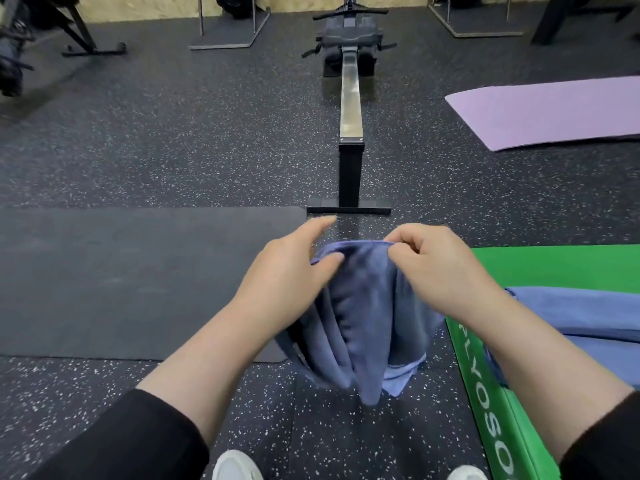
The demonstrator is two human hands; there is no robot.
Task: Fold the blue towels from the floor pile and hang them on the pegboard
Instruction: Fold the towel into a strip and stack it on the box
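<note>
I have a blue towel [363, 317] up in front of me, hanging from both hands above the speckled floor [173, 161]; its lower end bunches into long soft folds and reaches down to just above, or onto, the floor between my shoes [239, 465]; I cannot tell which. My right hand [440, 268] has its fingers curled and pinches the top hem near one end; my left hand [294, 268] has the thumb pressed onto the cloth at the other end while the forefinger sticks out straight, so that grip looks partial and I cannot say how firmly it has the edge.

More blue towels [581, 313] lie spread on the green box [485, 393] at my right, touching its top; I see no pegboard from here.

I judge the cloth light and limp; it will sag wherever it is not held and will not keep a crease by itself. It looks slightly fuzzy, so unlikely to slip from a pinch, yet the hem is thin and needs a real two-finger hold. I would take it by the two top corners, well apart, so the hem pulls straight and the folds fall out; then bring corner to corner.

A dark mat [138, 278] lies at my left, a rowing machine [350, 133] straight ahead, a purple mat [554, 112] beyond at the right.
</note>
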